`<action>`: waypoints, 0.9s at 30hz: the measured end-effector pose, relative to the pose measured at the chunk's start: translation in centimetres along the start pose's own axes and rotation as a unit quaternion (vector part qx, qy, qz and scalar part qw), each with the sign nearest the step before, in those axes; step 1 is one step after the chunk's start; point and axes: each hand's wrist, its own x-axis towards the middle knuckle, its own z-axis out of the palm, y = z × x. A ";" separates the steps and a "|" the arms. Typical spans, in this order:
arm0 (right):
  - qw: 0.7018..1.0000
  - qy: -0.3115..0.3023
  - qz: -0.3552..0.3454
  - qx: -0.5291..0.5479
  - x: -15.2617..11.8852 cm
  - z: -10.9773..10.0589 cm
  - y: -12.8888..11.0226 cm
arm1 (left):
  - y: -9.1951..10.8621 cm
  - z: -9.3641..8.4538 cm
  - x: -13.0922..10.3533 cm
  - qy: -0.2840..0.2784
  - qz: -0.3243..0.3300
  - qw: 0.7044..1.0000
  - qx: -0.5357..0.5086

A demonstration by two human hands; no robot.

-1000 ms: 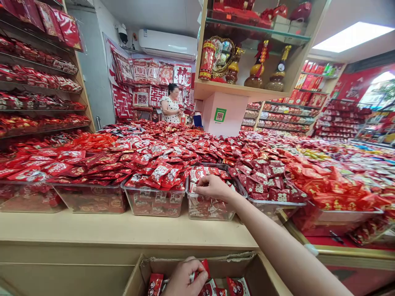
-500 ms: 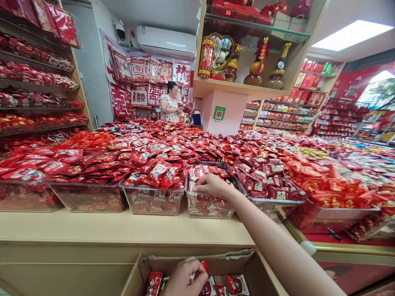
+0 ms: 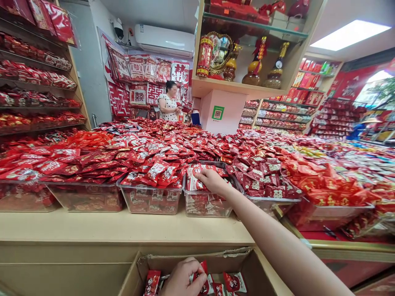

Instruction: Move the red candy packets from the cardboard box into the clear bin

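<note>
My right hand (image 3: 212, 181) is over a clear plastic bin (image 3: 208, 209) on the counter. Its bent fingers close on a red-and-white candy packet (image 3: 191, 181) at the bin's left side, among more packets. Below the counter edge, my left hand (image 3: 185, 278) is inside an open cardboard box (image 3: 197, 260). Thumb and fingers pinch a red candy packet (image 3: 204, 266) whose top sticks out behind them. Loose red-and-white packets with cartoon figures, such as a packet (image 3: 235, 282) on the right, lie around this hand.
Heaped bins flank the right hand: a bin of red packets (image 3: 162, 172) to the left, dark red packets (image 3: 262, 176) to the right. A display cabinet (image 3: 243, 88) overhangs the heaps. A person (image 3: 168, 102) stands behind them. The counter edge (image 3: 129, 234) runs above the box.
My right hand has moved slightly up and back over the bin, from its front rim onto the packets. My left hand stays in the box. A person in blue appears at far right.
</note>
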 end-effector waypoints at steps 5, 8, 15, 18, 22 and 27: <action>1.000 -0.001 -0.018 -0.001 -0.1 0.3 0.1 | 0.1 0.3 0.0 -0.013 -0.001 1.000 0.014; 1.000 0.013 -0.020 -0.005 -0.4 0.4 -0.3 | 0.1 0.3 0.0 -0.020 -0.001 1.000 0.022; 0.998 -0.033 -0.019 0.042 -0.9 -0.4 -0.5 | -0.3 0.1 -0.1 -0.027 -0.007 0.999 0.033; 0.995 -0.087 -0.022 0.050 -1.2 -1.5 0.5 | -0.6 -0.1 0.1 -0.032 -0.009 0.998 0.046; 0.992 -0.122 -0.024 0.032 -2.0 -2.8 1.9 | -0.3 -0.3 0.4 -0.045 0.007 0.998 0.047; 0.990 -0.129 -0.048 0.035 -1.9 -3.1 2.4 | 0.1 -0.5 0.5 -0.057 0.008 0.997 0.051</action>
